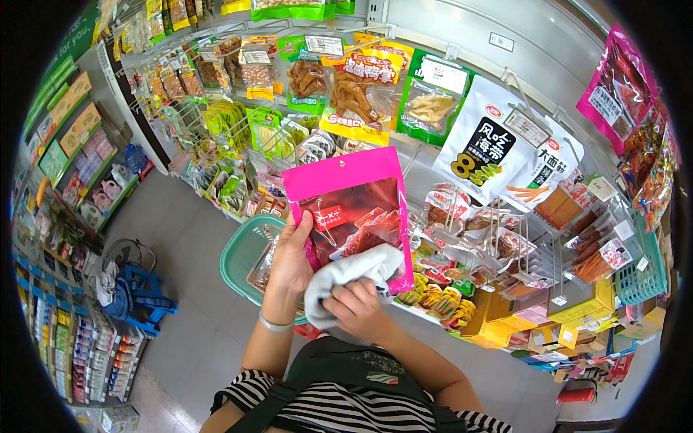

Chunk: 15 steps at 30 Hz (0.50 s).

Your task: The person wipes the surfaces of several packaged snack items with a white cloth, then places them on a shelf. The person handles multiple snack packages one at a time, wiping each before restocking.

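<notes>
My left hand [292, 251] grips the left edge of a pink snack pouch [346, 169] with a dark red printed front, held upright before me. My right hand [360, 308] clutches a light grey cloth [346, 270], which lies against the lower part of the pouch and hides some of it. Behind my left forearm is a green plastic basket [238, 265] with packaged goods inside, partly hidden by my arm. Beyond the pouch, yellow, green and white snack bags [482, 138] hang from metal display hooks.
Hook racks with packed snacks curve around the front and right, above a low shelf of packets [444, 303]. Another green basket [644, 270] is at the right. A blue stool [146, 297] and a fan [129, 254] stand on the floor at the left, near stocked shelves [70, 346].
</notes>
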Each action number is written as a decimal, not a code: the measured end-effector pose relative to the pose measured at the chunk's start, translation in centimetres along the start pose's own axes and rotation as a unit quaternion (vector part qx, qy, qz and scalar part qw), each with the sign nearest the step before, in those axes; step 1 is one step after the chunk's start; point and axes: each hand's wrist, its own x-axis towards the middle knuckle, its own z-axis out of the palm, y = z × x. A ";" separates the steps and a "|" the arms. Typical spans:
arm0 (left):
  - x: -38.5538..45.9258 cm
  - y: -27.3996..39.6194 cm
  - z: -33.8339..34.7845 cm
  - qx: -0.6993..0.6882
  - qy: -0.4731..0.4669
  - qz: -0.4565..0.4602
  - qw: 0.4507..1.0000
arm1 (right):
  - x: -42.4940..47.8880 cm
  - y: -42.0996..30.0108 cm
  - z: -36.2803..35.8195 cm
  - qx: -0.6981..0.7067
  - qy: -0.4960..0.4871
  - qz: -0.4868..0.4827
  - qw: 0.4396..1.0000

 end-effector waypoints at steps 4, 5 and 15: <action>-0.3 0.7 -0.9 -0.017 -0.045 -0.019 0.999 | -2.7 2.1 -2.6 -0.035 -0.019 -0.012 0.999; -0.3 0.7 -1.5 -0.021 -0.043 -0.022 0.999 | -3.0 2.8 -3.2 -0.038 0.001 0.020 0.999; -0.2 1.0 -1.6 0.083 -0.004 0.085 0.993 | 1.3 6.9 -8.0 0.316 0.366 0.439 0.757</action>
